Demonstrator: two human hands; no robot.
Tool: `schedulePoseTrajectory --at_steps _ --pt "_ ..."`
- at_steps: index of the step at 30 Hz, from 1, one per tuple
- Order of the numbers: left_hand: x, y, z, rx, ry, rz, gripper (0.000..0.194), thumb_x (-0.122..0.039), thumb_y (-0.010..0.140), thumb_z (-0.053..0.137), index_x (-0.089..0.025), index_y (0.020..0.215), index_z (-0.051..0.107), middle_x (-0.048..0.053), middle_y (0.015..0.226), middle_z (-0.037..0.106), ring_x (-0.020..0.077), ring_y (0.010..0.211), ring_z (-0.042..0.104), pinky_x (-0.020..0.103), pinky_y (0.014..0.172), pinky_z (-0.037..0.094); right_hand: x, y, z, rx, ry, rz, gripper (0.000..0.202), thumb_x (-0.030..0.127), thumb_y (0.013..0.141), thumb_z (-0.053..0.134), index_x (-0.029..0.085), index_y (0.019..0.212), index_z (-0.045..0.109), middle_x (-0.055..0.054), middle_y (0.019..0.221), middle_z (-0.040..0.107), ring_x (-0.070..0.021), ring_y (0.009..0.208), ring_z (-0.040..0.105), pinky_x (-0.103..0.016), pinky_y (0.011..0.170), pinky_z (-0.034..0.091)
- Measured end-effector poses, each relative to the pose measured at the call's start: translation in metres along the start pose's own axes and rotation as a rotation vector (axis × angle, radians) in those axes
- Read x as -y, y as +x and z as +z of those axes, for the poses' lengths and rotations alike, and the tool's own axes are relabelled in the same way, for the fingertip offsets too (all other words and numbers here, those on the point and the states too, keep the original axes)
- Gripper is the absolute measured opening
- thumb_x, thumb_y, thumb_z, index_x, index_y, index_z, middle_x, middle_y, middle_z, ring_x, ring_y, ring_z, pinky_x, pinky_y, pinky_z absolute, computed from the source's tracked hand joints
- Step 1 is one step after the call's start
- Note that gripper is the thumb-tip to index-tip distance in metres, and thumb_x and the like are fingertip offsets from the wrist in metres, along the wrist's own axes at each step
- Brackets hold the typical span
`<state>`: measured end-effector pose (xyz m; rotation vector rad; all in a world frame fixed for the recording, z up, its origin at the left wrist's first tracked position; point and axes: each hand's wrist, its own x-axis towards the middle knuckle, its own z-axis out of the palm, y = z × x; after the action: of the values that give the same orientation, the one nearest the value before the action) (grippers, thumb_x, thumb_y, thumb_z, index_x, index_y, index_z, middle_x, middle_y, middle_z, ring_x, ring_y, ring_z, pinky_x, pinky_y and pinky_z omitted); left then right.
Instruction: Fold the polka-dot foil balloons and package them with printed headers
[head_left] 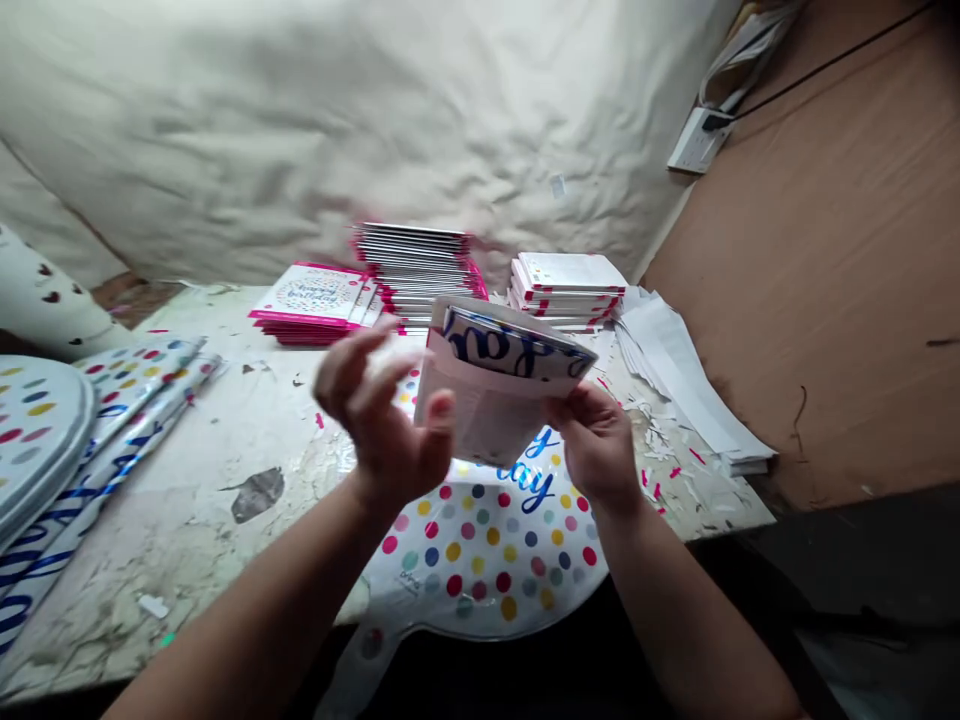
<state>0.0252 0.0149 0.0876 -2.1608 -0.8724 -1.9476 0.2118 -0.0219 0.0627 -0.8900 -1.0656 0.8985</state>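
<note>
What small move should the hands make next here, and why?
Probably use the left hand to press the folded sheet deeper into the white packet: the sheet shows above the packet's front edge, the right hand grips the packet, and the left hand looks open beside it.

Left hand [390, 430]: fingers motion-blurred, can't tell if the thumb touches the packet [487, 415]. Right hand [600, 440]: some fingers hidden behind it. Folded sheet [510, 350] mostly hidden in the packet. Packet covers part of the dotted balloon's [480, 550] lettering; balloon tail cut off at bottom, small print unreadable. Round stack [37, 420] cropped at left edge.
</note>
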Motion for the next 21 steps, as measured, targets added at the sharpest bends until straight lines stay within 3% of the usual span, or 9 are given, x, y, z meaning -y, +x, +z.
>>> schedulePoseTrajectory --at_steps 1,3,6,10,13,17,21 --pt "0.004 -0.005 -0.008 -0.027 -0.045 -0.143 0.054 -0.032 0.079 0.054 -0.034 0.129 0.033 0.002 0.137 0.031 0.0297 0.127 0.028 0.053 0.107 0.018 0.002 0.001 0.001 -0.001 -0.021 -0.027 0.016 0.031 0.074 0.066 0.024 0.088 0.061 -0.002 0.085 0.066 -0.0195 0.086 0.062 -0.038 0.083 0.05" --pt "0.007 -0.018 -0.018 0.101 -0.178 -0.398 0.065 -0.032 0.08 0.054 -0.031 0.138 0.023 0.003 0.143 0.025 0.0307 0.133 0.022 0.054 0.109 0.015 0.004 0.001 0.003 0.07 -0.051 -0.029 0.018 0.033 0.075 0.066 0.025 0.09 0.058 -0.002 0.086 0.065 -0.0192 0.086 0.061 -0.037 0.082 0.05" --pt "0.001 -0.034 -0.019 0.306 -0.346 -0.554 0.076 -0.026 0.077 0.056 -0.028 0.141 0.017 0.007 0.146 0.023 0.0316 0.133 0.023 0.053 0.109 0.02 -0.004 -0.004 0.01 0.19 -0.054 -0.008 0.027 0.033 0.073 0.068 0.026 0.096 0.054 -0.002 0.094 0.063 -0.0196 0.092 0.06 -0.036 0.085 0.049" --pt "-0.01 -0.04 -0.012 0.27 -0.378 -0.617 0.082 -0.016 0.071 0.055 -0.029 0.141 0.015 0.007 0.146 0.023 0.0301 0.131 0.028 0.052 0.108 0.024 -0.018 -0.01 0.018 0.232 -0.028 0.038 0.03 0.03 0.074 0.068 0.026 0.098 0.051 -0.002 0.096 0.063 -0.0206 0.097 0.059 -0.037 0.087 0.048" --pt "-0.01 -0.036 -0.01 0.26 -0.4 -0.62 0.083 -0.014 0.068 0.056 -0.027 0.14 0.018 0.009 0.14 0.031 0.0282 0.125 0.037 0.049 0.105 0.03 -0.021 -0.009 0.019 0.24 -0.006 0.033 0.038 0.029 0.073 0.069 0.026 0.105 0.049 -0.004 0.11 0.06 -0.0222 0.108 0.054 -0.039 0.092 0.045" --pt "-0.012 -0.031 -0.014 0.243 -0.393 -0.624 0.076 -0.016 0.071 0.058 -0.028 0.137 0.021 0.008 0.125 0.045 0.0245 0.114 0.048 0.046 0.098 0.04 -0.008 -0.004 0.018 0.279 -0.028 0.017 0.041 0.028 0.072 0.07 0.026 0.108 0.05 -0.005 0.108 0.061 -0.0235 0.108 0.055 -0.041 0.093 0.045" --pt "-0.027 -0.022 -0.022 0.261 -0.381 -0.559 0.061 -0.023 0.078 0.06 -0.028 0.131 0.031 0.009 0.123 0.047 0.0256 0.113 0.049 0.046 0.097 0.041 0.008 -0.005 0.02 0.21 -0.05 -0.061 0.024 0.029 0.078 0.063 0.026 0.1 0.053 -0.004 0.103 0.062 -0.0216 0.103 0.057 -0.039 0.092 0.045"
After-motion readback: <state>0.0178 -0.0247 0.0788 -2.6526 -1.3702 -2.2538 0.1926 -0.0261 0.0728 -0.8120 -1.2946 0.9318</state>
